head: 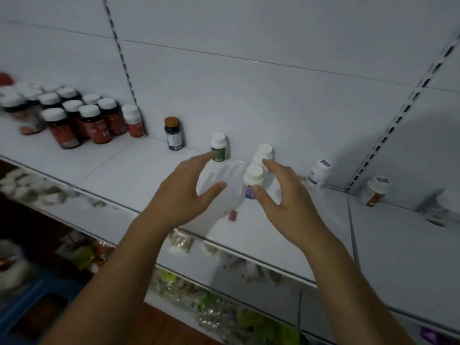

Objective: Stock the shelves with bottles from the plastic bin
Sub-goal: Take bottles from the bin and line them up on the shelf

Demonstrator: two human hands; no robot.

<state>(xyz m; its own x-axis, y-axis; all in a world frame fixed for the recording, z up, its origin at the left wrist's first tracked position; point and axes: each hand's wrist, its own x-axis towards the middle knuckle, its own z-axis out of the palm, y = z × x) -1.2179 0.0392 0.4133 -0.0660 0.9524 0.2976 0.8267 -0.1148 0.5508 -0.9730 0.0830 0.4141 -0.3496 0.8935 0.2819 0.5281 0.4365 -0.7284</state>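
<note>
At the shelf's (pixel 119 168) back left corner stands a cluster of dark bottles (pixel 82 120) with white caps. Along the back edge come a brown-capped bottle (pixel 173 134), then a green-labelled bottle (pixel 218 148). The left hand (pixel 184 192) hovers open over the shelf's middle, fingers spread, forefinger tip at the green-labelled bottle. Beside it, three white-capped bottles (pixel 253 176) stand in a row running from the back edge forward. The right hand (pixel 288 197) is open and cupped round them, its thumb on the nearest one and its forefinger against the next. Further right, a white bottle (pixel 317 174) and an orange-labelled bottle (pixel 374 191) lean against the back wall.
</note>
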